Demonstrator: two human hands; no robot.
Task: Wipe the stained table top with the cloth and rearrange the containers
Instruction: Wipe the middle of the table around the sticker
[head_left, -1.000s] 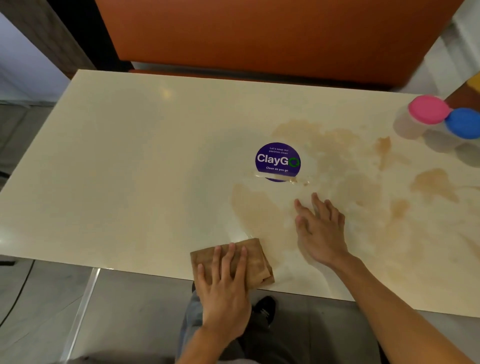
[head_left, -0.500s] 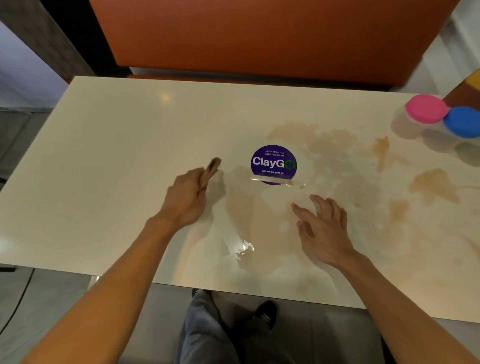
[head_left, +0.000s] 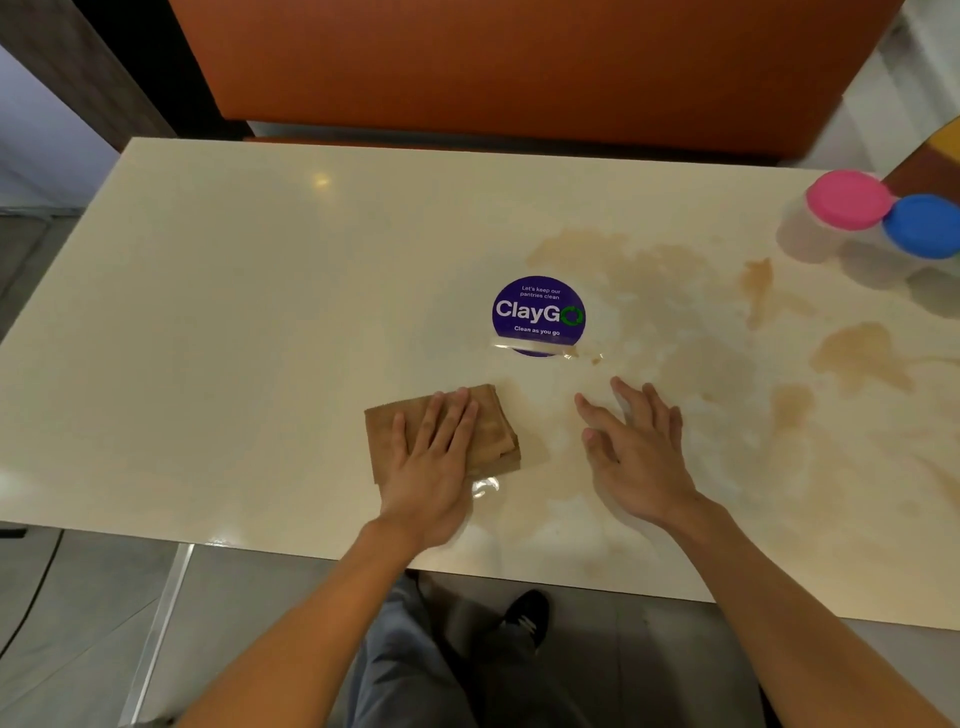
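Cream and glossy, the table top (head_left: 218, 332) fills most of the frame, with brown stains (head_left: 862, 356) spread over its right half, from the middle to the right edge. Just below centre, the left hand (head_left: 436, 457) lies flat with straight fingers on a folded brown cloth (head_left: 493, 436), pressing it onto the surface near the bottom edge of the table; a small wet glint shows just beside the cloth's lower right corner. To the right of the cloth, apart from it, the right hand (head_left: 631, 447) rests palm down on the damp, faintly stained surface, fingers spread and straight, holding nothing. Above both hands, at the centre of the frame, sits a round purple sticker (head_left: 538, 314) reading "ClayGo", with a strip of clear tape across its lower edge. At the upper right stand the containers: one with a pink lid (head_left: 849, 200) and, touching it on the right, one with a blue lid (head_left: 924, 226), cut off by the frame edge. Beyond the table's far edge, across the top of the frame, runs an orange seat back (head_left: 519, 67). Below the table edge, grey trousers and a black shoe (head_left: 527, 616) show against the floor
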